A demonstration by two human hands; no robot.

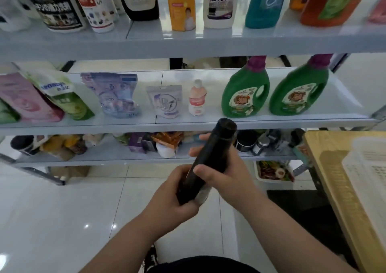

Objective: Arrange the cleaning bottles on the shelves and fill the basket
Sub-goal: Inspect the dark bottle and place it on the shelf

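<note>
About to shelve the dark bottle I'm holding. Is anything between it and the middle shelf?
Nothing visible lies between the tall dark cylindrical bottle, gripped by the left hand and right hand, and the white middle shelf. The small pink bottle and a green handled jug stand on it straight ahead; bare shelf shows at its right end.

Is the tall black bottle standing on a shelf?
No, the left hand and right hand hold the tall black bottle before the white shelves.
</note>
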